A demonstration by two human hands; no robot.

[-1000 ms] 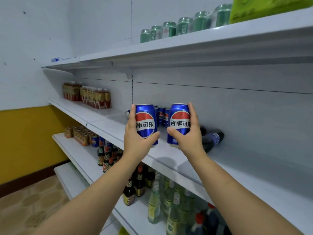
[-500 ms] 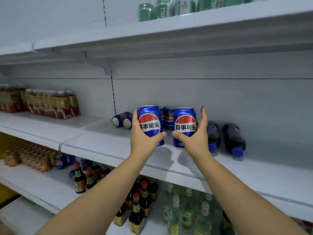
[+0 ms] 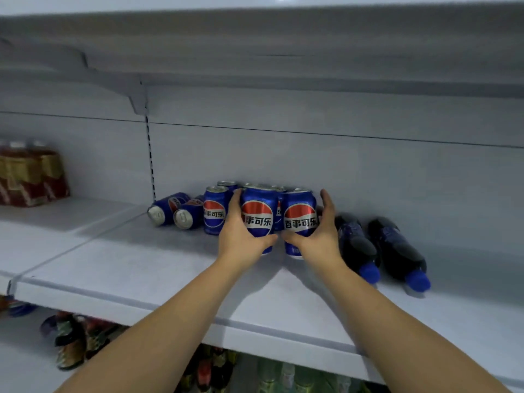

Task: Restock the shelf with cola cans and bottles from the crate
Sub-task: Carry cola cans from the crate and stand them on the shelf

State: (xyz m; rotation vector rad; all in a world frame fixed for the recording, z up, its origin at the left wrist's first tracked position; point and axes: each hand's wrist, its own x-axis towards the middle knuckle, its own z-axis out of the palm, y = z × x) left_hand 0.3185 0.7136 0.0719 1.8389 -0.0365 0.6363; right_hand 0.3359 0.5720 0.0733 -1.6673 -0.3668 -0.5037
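Left hand (image 3: 241,241) grasps the left can (image 3: 258,214); right hand (image 3: 319,239) grasps the right can (image 3: 300,218), thumbs across the fronts. Both cans are upright and side by side on the shelf (image 3: 136,268), in front of the rear cans (image 3: 226,184); whether their bases touch the board cannot be told. Risks: a sideways nudge could topple the upright can (image 3: 214,212) just beside the left can onto the tipped cans (image 3: 167,208). The bottles (image 3: 357,245) lying near the right hand are round and would likely roll forward if bumped.

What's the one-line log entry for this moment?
step: placing | left hand: grips left can | right hand: grips right can | pose: both upright at shelf
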